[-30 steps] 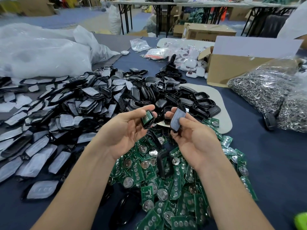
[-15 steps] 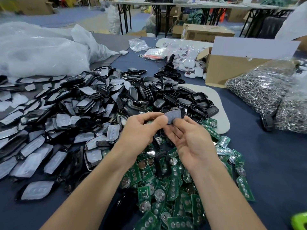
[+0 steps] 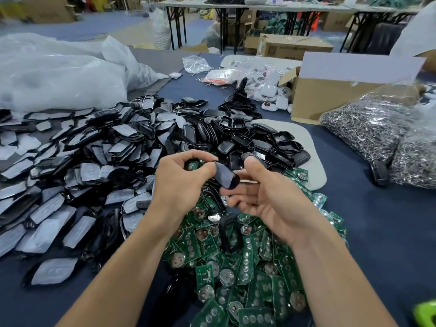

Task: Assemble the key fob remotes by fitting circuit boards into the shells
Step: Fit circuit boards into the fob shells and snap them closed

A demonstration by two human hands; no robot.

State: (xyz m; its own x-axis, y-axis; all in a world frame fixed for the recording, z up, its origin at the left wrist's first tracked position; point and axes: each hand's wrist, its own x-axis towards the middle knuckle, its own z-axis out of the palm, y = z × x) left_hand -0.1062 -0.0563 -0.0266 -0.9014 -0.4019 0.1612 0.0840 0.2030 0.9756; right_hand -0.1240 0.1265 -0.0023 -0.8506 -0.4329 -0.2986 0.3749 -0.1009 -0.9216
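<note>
The left hand (image 3: 179, 185) pinches a small black plastic key-fob shell (image 3: 224, 177); the right hand (image 3: 266, 201) lies loosely spread beside it, holding nothing. The shell looks light, stiff and slippery, so it is best gripped by its long edges.

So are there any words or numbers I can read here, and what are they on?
No text is readable.
Cardboard box: dark print on its side, too blurred.
Green circuit boards: tiny markings, too small.
Key fob shell in the left hand: no print shows.
</note>
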